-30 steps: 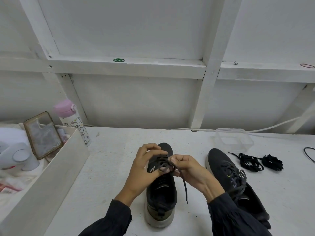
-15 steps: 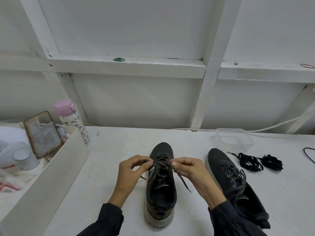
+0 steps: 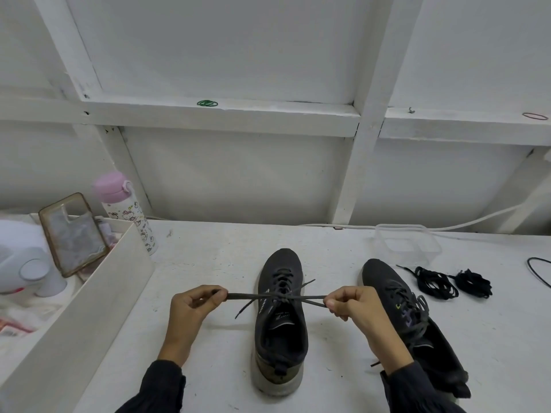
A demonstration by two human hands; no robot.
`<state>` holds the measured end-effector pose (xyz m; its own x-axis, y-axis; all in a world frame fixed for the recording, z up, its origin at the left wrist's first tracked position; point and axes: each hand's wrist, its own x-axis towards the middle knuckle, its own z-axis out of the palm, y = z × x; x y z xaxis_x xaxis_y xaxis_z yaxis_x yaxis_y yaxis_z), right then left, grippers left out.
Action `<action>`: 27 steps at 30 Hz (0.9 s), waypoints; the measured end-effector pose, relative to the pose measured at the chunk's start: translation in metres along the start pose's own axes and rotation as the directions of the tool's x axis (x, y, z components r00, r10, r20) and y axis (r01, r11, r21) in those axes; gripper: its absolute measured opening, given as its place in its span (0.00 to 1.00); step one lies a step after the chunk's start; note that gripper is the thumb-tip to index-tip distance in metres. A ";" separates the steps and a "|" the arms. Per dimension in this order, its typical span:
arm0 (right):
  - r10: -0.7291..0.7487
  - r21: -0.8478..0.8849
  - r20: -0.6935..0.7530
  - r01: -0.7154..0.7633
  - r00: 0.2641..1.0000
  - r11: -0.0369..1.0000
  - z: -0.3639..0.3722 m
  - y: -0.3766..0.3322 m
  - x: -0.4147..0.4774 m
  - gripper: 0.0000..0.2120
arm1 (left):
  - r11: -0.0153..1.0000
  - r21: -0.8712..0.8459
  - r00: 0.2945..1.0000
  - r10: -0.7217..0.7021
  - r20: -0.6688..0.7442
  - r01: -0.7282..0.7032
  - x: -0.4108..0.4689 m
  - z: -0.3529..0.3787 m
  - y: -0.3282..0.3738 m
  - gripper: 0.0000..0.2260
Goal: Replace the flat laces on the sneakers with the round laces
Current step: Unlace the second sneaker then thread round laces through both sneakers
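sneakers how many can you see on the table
2. The middle sneaker stands between the left hand and right hand, which pinch its lace; the right sneaker lies just right of it. None looks hidden.

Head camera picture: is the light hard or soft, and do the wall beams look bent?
Head view: light soft and even, faint shadows on the table beside the middle sneaker; no glare; wide-angle distortion splays the wall beams outward; the lace between left hand and right hand looks sharp.
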<state>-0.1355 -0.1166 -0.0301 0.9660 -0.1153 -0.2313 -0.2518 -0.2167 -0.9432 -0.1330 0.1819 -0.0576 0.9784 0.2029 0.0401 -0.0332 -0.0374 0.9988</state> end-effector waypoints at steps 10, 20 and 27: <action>-0.009 0.002 0.179 0.009 0.984 1.000 -0.003 -0.003 0.000 0.14 | 0.995 0.048 0.979 -0.094 0.179 0.087 0.004 0.002 -0.003 0.21; -0.027 0.259 0.158 -0.015 0.987 0.966 0.076 0.003 0.004 0.33 | 0.946 -0.039 0.908 -0.298 0.293 0.323 -0.011 0.090 -0.012 0.25; -0.015 0.305 0.150 -0.032 0.989 0.952 0.089 0.011 -0.002 0.35 | 0.935 -0.065 0.902 -0.318 0.292 0.350 -0.016 0.091 -0.019 0.28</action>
<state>-0.1348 -0.0323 -0.0617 0.9675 0.0351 -0.2505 -0.2527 0.0926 -0.9631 -0.1293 0.0901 -0.0798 0.9528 -0.0905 -0.2896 0.2980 0.0995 0.9494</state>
